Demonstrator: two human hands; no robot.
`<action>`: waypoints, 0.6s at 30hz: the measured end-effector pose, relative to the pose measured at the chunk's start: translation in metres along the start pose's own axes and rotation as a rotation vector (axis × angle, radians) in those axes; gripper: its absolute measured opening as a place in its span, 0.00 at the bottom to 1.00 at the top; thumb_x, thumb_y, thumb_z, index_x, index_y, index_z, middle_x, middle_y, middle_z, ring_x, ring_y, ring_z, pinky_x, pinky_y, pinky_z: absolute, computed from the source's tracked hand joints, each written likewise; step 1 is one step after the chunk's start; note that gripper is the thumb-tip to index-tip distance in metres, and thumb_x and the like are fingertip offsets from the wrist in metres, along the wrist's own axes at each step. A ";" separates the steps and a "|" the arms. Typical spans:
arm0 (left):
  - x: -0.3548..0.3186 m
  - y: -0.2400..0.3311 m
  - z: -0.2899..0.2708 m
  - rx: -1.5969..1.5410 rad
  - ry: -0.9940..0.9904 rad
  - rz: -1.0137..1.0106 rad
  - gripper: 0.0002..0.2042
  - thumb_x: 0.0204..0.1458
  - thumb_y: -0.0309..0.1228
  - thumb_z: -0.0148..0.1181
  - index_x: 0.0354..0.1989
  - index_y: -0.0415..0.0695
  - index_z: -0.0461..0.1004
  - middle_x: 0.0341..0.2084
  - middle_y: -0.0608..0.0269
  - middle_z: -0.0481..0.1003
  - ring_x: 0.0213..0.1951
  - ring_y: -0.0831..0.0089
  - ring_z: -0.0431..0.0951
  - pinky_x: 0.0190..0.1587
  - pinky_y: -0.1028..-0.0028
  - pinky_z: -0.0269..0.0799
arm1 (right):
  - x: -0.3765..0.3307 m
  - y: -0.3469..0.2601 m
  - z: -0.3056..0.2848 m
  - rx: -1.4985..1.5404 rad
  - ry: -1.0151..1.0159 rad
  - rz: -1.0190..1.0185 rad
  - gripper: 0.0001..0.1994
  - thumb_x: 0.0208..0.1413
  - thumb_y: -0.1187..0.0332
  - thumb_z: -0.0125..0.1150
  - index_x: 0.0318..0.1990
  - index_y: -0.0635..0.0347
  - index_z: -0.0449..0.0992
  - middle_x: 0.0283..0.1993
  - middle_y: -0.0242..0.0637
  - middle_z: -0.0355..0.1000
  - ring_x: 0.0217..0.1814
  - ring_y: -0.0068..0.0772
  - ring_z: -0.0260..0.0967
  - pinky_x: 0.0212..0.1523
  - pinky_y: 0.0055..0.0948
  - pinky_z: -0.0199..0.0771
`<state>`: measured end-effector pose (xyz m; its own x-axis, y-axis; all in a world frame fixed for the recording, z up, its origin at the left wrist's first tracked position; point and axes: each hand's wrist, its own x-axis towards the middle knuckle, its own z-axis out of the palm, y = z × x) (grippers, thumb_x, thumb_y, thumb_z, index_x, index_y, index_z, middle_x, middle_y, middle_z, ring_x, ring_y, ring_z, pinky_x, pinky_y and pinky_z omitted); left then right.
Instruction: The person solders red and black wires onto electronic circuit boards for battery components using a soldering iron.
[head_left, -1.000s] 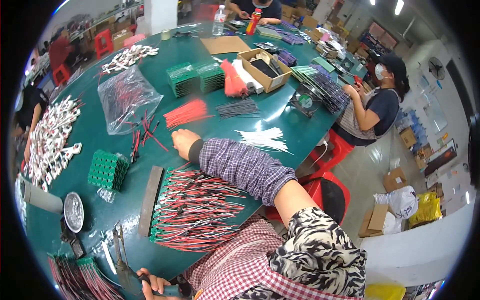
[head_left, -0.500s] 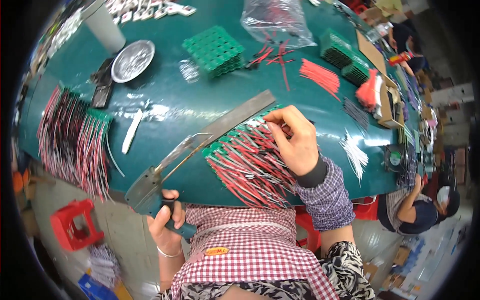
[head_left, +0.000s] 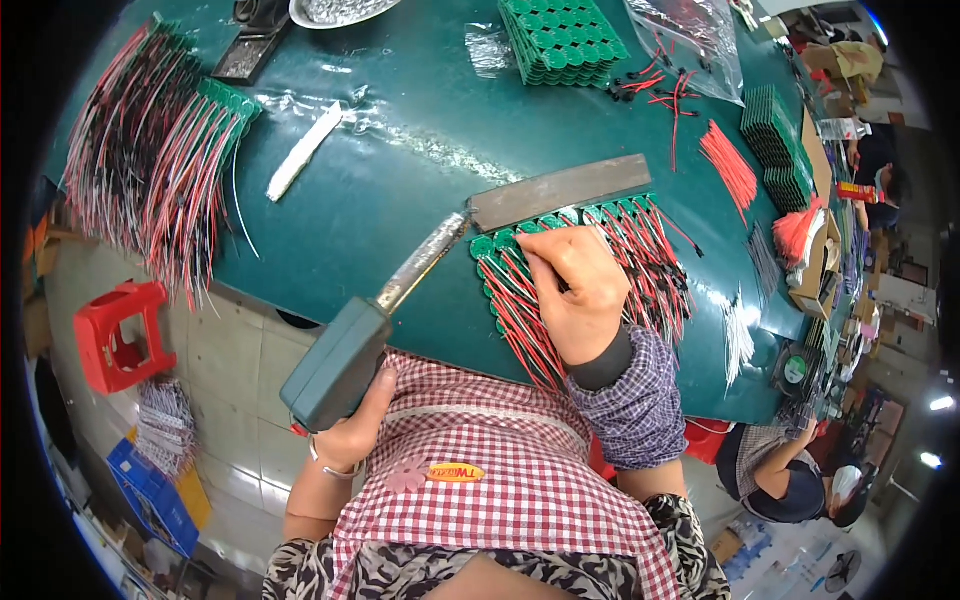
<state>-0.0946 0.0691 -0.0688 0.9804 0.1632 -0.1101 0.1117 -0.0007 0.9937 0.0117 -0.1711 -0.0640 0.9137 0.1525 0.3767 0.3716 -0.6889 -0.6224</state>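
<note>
My left hand [head_left: 355, 425] is closed around the grip of a dark green soldering gun [head_left: 340, 345]. The gun's long metal nozzle points up and right, its tip at the left end of a flat grey metal bar [head_left: 565, 190]. Along the bar's near side lies a row of small round green circuit boards [head_left: 483, 247], with many red, black and white wires [head_left: 655, 270] trailing toward me. My right hand [head_left: 580, 290] rests over these wires, thumb and forefinger pinched at the boards near the row's left end. What sits between those fingertips is hidden.
Bundles of wired boards [head_left: 150, 150] hang over the table's left edge. A white stick [head_left: 305, 152] lies beside them. Farther back are stacked green boards [head_left: 565, 45] and a plastic bag [head_left: 690, 35]. Red wires [head_left: 730, 165] and white wires [head_left: 738, 345] lie at right. A co-worker [head_left: 785, 480] sits beyond.
The view has shifted and turned. My right hand has moved from the right part of the board row to near its left end. The soldering gun has rolled over in my left hand.
</note>
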 end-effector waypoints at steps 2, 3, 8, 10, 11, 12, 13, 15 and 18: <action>0.001 -0.002 -0.001 0.092 -0.028 0.026 0.15 0.50 0.19 0.66 0.47 0.33 0.77 0.39 0.54 0.80 0.39 0.68 0.81 0.42 0.72 0.76 | -0.001 0.000 0.003 -0.059 -0.014 -0.044 0.12 0.44 0.86 0.66 0.38 0.63 0.81 0.33 0.39 0.76 0.36 0.38 0.75 0.36 0.31 0.74; 0.002 -0.004 -0.002 0.092 -0.025 0.018 0.15 0.50 0.19 0.66 0.47 0.33 0.77 0.39 0.54 0.80 0.39 0.68 0.81 0.42 0.72 0.76 | -0.002 0.000 0.004 -0.062 -0.013 -0.047 0.12 0.44 0.85 0.67 0.37 0.62 0.81 0.33 0.39 0.75 0.35 0.38 0.74 0.35 0.32 0.74; 0.004 -0.009 -0.005 0.306 -0.102 0.089 0.13 0.42 0.20 0.68 0.38 0.33 0.79 0.32 0.50 0.79 0.29 0.62 0.81 0.33 0.71 0.77 | 0.001 -0.003 0.005 -0.102 -0.042 -0.093 0.12 0.44 0.85 0.67 0.37 0.63 0.80 0.33 0.38 0.75 0.35 0.38 0.72 0.34 0.33 0.73; 0.006 -0.008 -0.004 0.309 -0.117 0.100 0.12 0.41 0.19 0.67 0.38 0.33 0.79 0.32 0.50 0.79 0.29 0.62 0.81 0.33 0.71 0.77 | 0.002 -0.002 0.006 -0.126 -0.044 -0.110 0.13 0.44 0.84 0.67 0.38 0.63 0.80 0.33 0.38 0.74 0.35 0.38 0.72 0.34 0.33 0.73; 0.007 -0.007 -0.004 0.311 -0.133 0.114 0.12 0.41 0.19 0.67 0.37 0.33 0.79 0.32 0.50 0.79 0.29 0.62 0.81 0.32 0.71 0.76 | 0.002 -0.002 0.006 -0.125 -0.046 -0.109 0.13 0.44 0.84 0.67 0.38 0.63 0.80 0.33 0.38 0.74 0.35 0.38 0.72 0.34 0.33 0.73; 0.008 -0.007 -0.003 0.312 -0.133 0.112 0.12 0.41 0.19 0.67 0.37 0.33 0.79 0.32 0.50 0.79 0.29 0.62 0.81 0.32 0.71 0.76 | 0.002 -0.003 0.007 -0.131 -0.047 -0.116 0.13 0.44 0.84 0.68 0.38 0.63 0.80 0.33 0.38 0.74 0.35 0.38 0.72 0.34 0.33 0.73; 0.008 -0.006 -0.002 0.299 -0.128 0.095 0.12 0.41 0.19 0.67 0.37 0.33 0.79 0.32 0.50 0.79 0.29 0.62 0.81 0.32 0.72 0.76 | 0.002 -0.003 0.008 -0.138 -0.047 -0.122 0.13 0.44 0.84 0.68 0.38 0.63 0.80 0.33 0.38 0.74 0.35 0.38 0.72 0.34 0.33 0.73; 0.008 -0.008 -0.002 0.285 -0.124 0.079 0.12 0.40 0.19 0.67 0.36 0.33 0.79 0.31 0.51 0.78 0.28 0.62 0.81 0.32 0.72 0.76 | 0.002 -0.003 0.008 -0.138 -0.047 -0.126 0.13 0.43 0.84 0.68 0.38 0.63 0.80 0.33 0.38 0.74 0.35 0.38 0.72 0.33 0.33 0.73; 0.006 -0.011 -0.003 0.302 -0.138 0.090 0.12 0.40 0.19 0.68 0.36 0.33 0.79 0.31 0.51 0.78 0.28 0.62 0.80 0.31 0.72 0.76 | 0.002 -0.003 0.008 -0.139 -0.047 -0.135 0.13 0.43 0.85 0.68 0.38 0.63 0.80 0.33 0.38 0.74 0.34 0.38 0.72 0.33 0.33 0.72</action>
<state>-0.0901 0.0729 -0.0804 0.9989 0.0142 -0.0446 0.0468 -0.3043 0.9514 0.0136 -0.1635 -0.0666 0.8649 0.2813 0.4158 0.4682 -0.7508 -0.4659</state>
